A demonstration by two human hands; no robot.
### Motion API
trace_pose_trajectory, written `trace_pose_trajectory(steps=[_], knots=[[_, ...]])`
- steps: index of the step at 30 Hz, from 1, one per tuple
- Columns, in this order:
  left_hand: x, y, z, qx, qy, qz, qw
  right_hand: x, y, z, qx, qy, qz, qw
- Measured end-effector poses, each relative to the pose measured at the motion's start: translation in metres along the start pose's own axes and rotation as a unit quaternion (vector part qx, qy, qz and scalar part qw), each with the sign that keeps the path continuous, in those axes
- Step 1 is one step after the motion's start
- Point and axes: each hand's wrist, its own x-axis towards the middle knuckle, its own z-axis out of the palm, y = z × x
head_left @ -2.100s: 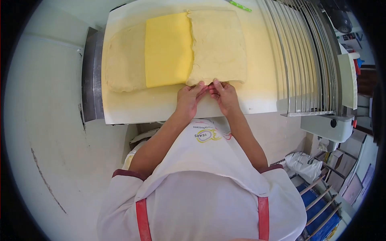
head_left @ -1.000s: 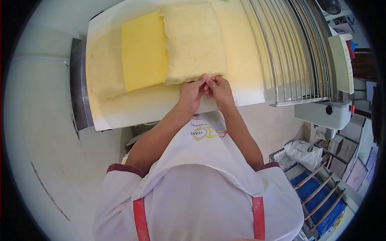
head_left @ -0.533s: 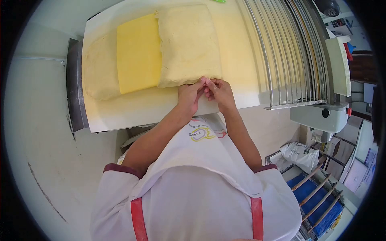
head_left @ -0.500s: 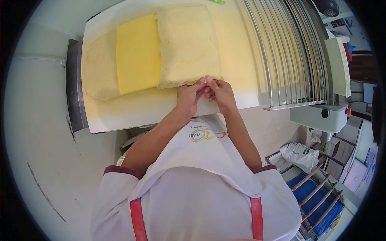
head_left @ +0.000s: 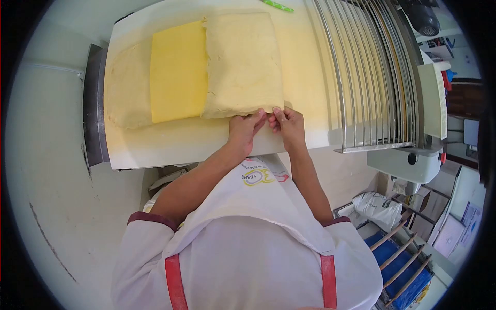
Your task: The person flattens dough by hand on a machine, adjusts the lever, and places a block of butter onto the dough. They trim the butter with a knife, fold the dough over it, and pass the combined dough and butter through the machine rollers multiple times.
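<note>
A pale dough sheet is folded over the right part of a flat yellow slab, which looks like butter. The slab's middle shows bare, and more flat dough extends on its left. My left hand is at the near edge of the folded dough, thumb and fingers closed on that edge. Just to its right, my right hand pinches the dough at its near right corner. The fingertips are close together but apart, and partly hidden by the thumbs.
The dough lies on a white machine belt dusted yellow. A metal bar guard stands on the right, above a grey-white machine housing. A green patterned object lies at the far edge. Below right are a white plastic bag and a rack.
My right hand has shifted a little right along the dough's edge, widening the gap between my fingertips. The whole view has tilted slightly; the dough looks otherwise alike.
</note>
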Motion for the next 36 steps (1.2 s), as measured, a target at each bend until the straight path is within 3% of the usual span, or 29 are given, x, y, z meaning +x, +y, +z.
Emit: trace_pose_trajectory(steps=[4, 7, 8, 9, 11, 12, 15, 16, 22, 25, 31, 34, 36], knots=[[0.001, 0.003, -0.007, 0.039, -0.059, -0.038, 0.997, 0.004, 0.000, -0.008, -0.075, -0.025, 0.001, 0.997], [-0.017, 0.021, -0.009, 0.217, -0.124, -0.085, 0.964, 0.002, -0.023, -0.029, -0.198, -0.078, 0.018, 0.977], [-0.012, 0.022, -0.018, 0.297, -0.202, 0.009, 0.933, 0.001, -0.034, -0.036, -0.244, -0.095, 0.021, 0.965], [-0.010, 0.037, -0.014, 0.391, -0.189, 0.144, 0.889, 0.001, -0.042, -0.042, -0.272, -0.060, 0.013, 0.960], [-0.011, 0.076, 0.002, 0.547, -0.141, 0.388, 0.728, 0.013, -0.055, -0.055, -0.264, -0.008, -0.027, 0.964], [-0.003, 0.095, 0.006, 0.582, -0.135, 0.391, 0.700, 0.021, -0.061, -0.057, -0.249, 0.019, -0.057, 0.967], [0.044, 0.113, 0.000, 0.734, 0.041, 0.478, 0.482, 0.044, -0.085, -0.041, -0.223, 0.052, -0.125, 0.965], [0.047, 0.112, -0.003, 0.766, 0.028, 0.411, 0.493, 0.052, -0.095, -0.032, -0.216, 0.056, -0.142, 0.964], [0.048, 0.114, 0.001, 0.767, 0.036, 0.372, 0.522, 0.084, -0.129, 0.029, -0.257, -0.019, -0.267, 0.929], [0.057, 0.129, 0.007, 0.736, 0.049, 0.433, 0.519, 0.092, -0.145, 0.061, -0.286, -0.058, -0.304, 0.907], [0.084, 0.131, -0.007, 0.720, 0.064, 0.423, 0.547, 0.116, -0.156, 0.111, -0.300, -0.116, -0.328, 0.888], [0.056, 0.157, -0.031, 0.677, -0.030, 0.412, 0.609, 0.121, -0.174, 0.144, -0.333, -0.104, -0.330, 0.877], [0.017, 0.192, -0.075, 0.665, -0.008, 0.402, 0.629, 0.123, -0.186, 0.172, -0.359, -0.101, -0.333, 0.866]])
